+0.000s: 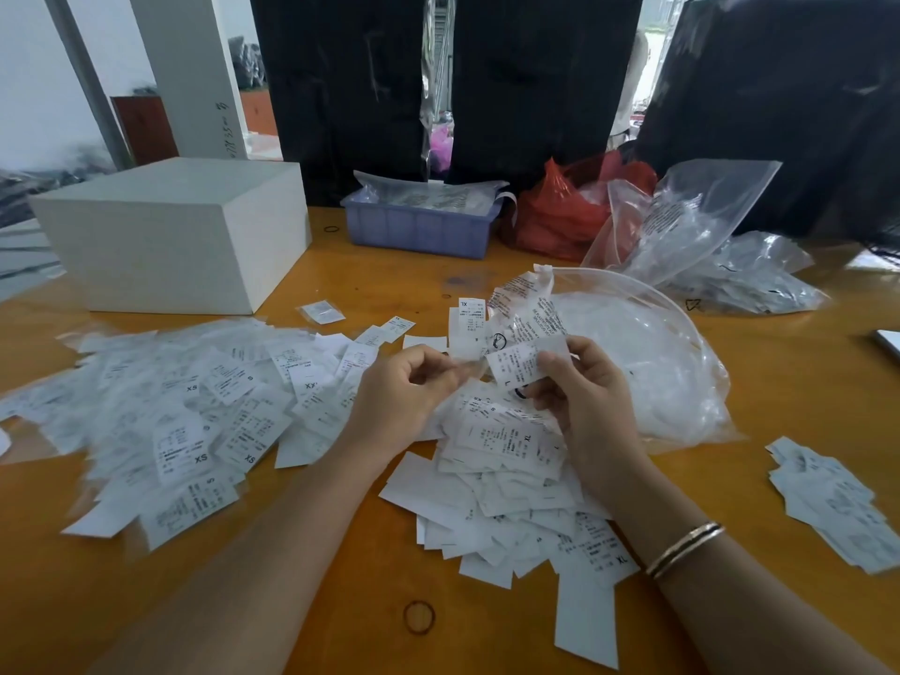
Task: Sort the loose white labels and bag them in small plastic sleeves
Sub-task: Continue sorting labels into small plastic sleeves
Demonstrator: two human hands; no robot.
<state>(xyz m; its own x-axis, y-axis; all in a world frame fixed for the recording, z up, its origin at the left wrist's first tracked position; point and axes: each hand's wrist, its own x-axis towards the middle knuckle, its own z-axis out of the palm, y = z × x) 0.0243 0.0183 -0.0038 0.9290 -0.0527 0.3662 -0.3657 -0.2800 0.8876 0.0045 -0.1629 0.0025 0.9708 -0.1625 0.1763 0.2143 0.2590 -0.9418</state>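
Note:
My left hand (406, 389) pinches the edge of a small clear plastic sleeve (470, 367) above the table's middle. My right hand (579, 387) pinches a white label (514, 362) marked L, right beside the sleeve's other edge. Under both hands lies a heap of loose white labels (516, 475), some marked XL. A wide spread of bagged labels (185, 421) marked XS and S covers the table on the left. A smaller stack of labels (833, 499) lies at the right edge.
A big clear bag of sleeves (647, 362) lies just behind my right hand. Further back are a white box (170, 236), a blue bin (419, 226), a red bag (565, 211) and more clear bags (706, 236). A rubber band (419, 616) lies on the orange table (341, 552).

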